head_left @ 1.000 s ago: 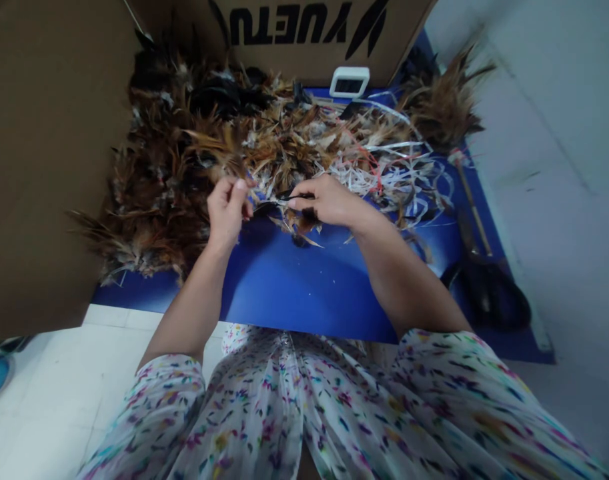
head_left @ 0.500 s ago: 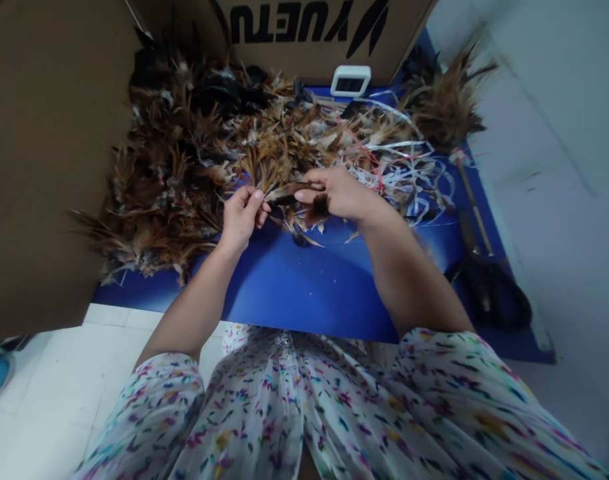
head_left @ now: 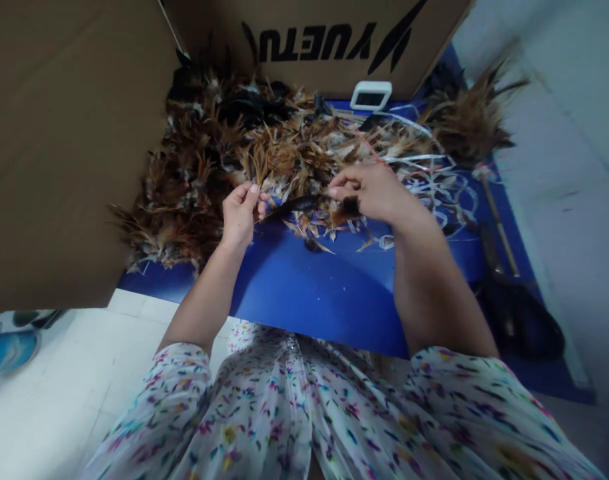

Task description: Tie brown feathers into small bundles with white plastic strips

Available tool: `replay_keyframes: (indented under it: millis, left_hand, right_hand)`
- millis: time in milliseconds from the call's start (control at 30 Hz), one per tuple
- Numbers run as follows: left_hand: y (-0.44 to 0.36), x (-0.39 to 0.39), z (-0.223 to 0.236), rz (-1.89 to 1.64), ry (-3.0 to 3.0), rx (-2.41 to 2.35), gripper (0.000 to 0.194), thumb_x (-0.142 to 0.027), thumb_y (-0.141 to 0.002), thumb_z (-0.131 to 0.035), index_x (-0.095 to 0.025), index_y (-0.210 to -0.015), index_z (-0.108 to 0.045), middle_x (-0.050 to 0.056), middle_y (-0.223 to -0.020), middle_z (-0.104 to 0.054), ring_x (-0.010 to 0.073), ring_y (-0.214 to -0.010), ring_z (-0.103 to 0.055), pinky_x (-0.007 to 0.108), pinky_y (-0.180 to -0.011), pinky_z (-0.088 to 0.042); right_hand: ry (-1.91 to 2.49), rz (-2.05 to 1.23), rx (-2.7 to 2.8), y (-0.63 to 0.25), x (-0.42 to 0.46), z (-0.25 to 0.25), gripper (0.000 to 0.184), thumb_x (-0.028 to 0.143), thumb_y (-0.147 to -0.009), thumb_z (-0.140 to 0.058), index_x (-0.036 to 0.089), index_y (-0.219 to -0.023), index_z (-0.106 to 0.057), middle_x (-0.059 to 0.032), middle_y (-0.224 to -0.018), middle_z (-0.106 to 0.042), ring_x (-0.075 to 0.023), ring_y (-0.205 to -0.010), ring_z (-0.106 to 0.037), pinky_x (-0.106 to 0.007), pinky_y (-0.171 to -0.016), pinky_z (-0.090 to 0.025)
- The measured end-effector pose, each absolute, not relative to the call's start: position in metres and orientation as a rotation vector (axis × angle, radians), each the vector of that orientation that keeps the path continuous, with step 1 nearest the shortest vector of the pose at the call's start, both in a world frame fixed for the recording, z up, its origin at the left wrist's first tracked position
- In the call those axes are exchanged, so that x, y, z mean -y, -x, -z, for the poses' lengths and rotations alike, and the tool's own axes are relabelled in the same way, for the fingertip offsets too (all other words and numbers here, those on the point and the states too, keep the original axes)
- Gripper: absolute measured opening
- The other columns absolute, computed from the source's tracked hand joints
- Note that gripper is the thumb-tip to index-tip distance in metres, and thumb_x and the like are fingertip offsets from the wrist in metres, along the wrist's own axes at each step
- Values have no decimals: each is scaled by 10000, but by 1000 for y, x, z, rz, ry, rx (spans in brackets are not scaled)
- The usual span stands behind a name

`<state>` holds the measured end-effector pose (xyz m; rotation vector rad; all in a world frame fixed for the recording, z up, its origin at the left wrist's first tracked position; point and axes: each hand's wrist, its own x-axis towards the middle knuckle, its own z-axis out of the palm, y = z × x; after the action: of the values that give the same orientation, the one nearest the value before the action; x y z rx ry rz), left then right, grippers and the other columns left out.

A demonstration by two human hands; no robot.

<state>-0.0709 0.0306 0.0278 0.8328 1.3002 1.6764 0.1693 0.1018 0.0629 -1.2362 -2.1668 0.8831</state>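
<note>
Where feathers lie heaped, cardboard stands behind.

the one view looks forward and down from the person's head: patterned clothing close at the bottom, left hand, right hand and feathers mid-range over the blue table, cardboard box beyond.

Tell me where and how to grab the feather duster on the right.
Grip the feather duster by its bare stick, probably best from above and the right: the stick is slim and straight, feathers flare at its far end, and the scissors' blade lies close on its left.
</note>
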Motion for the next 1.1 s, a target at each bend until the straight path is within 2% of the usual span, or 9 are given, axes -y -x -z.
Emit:
replay_keyframes:
  millis: [167, 267, 367, 433, 533, 633, 800, 933, 1100]
  left_hand:
    - [114, -25, -60, -1889, -1056, -1496, 214, -303, -899, -729, -183, -784, -594, -38, -662, -660, 32, -422, -475, 161, -400, -364]
    - [160, -23, -75, -1973, -1169, -1752, 140, -197, -965, -614, -181, -826, -610, -45, -657, -647, 39, -433, -481, 173, -432, -381]
    - [210, -18, -79, -1761, -1165, -2278, 174, -134, -1001, -500, -130, -932, -659, -20, -708, -651, 64, -475, -491, 217, -511, -443]
    - [234, -11, -76, -1350, -1384, -2592, 192, -106, -919, -614, -110, -1096, -688, 23, -835, -694, 114, -653, -593, 293, -726, -540]
    - [238, 0, -70, -1122, -1776, -2748, 441, -105, -774, -754, -165, -1204, -681, 85, -1206, -670, 242, -1101, -614, 432, -1067, -467]
    - [204, 2, -64, -1185, -2028, -2478, 163, -171, -871, -637, -223, -1001, -721, 55, -1051, -698, 238, -1039, -629, 415, -1003, -491]
    - [129, -17, -43, -725, -2216, -1930, 109, -203, -860, -641, -193, -915, -735, 74, -940, -716, 233, -916, -666, 367, -902, -515]
    - [107, -35, -21, -393, -2179, -1953, 80, -177, -785, -722, -167, -859, -695, 111, -939, -681, 288, -961, -656, 397, -906, -510]
    - [113, -43, -8, -313, -2142, -1983, 98, -106, -793, -640, -190, -754, -610, 100, -872, -656, 271, -925, -654, 380, -899, -511]
  right_hand:
    - [1265, -803, 2257, -168, -97, -71, 106, 297, -849, -694, 204, -802, -713, 7, -620, -563, -139, -606, -496, -315, -624, -356]
    - [1237, -736, 2296, -169, -93, -78, 168, 346, -880, -674, 198, -819, -724, -6, -637, -589, -152, -653, -538, -318, -657, -382]
    - [1238, -699, 2303, -169, -91, -82, 195, 373, -884, -676, 194, -832, -732, -15, -658, -614, -169, -704, -578, -328, -697, -409]
    - [1237, -694, 2321, -170, -91, -83, 186, 367, -885, -682, 198, -823, -729, -24, -687, -636, -185, -742, -607, -343, -737, -427]
    - [1248, -698, 2338, -172, -93, -82, 161, 320, -881, -684, 204, -776, -719, -43, -719, -659, -214, -807, -635, -370, -791, -438]
    - [1268, -707, 2312, -178, -94, -84, 152, 307, -863, -702, 211, -745, -704, -56, -737, -670, -246, -868, -645, -387, -809, -442]
    - [1305, -723, 2258, -188, -90, -93, 130, 253, -867, -691, 207, -746, -678, -65, -774, -683, -274, -949, -643, -395, -817, -447]
    - [1366, -682, 2279, -189, -89, -97, 86, 195, -861, -682, 204, -776, -690, -83, -821, -708, -292, -982, -648, -406, -848, -450]
    - [1375, -657, 2269, -192, -92, -96, 62, 181, -846, -698, 204, -789, -707, -86, -802, -701, -304, -981, -653, -417, -863, -449]
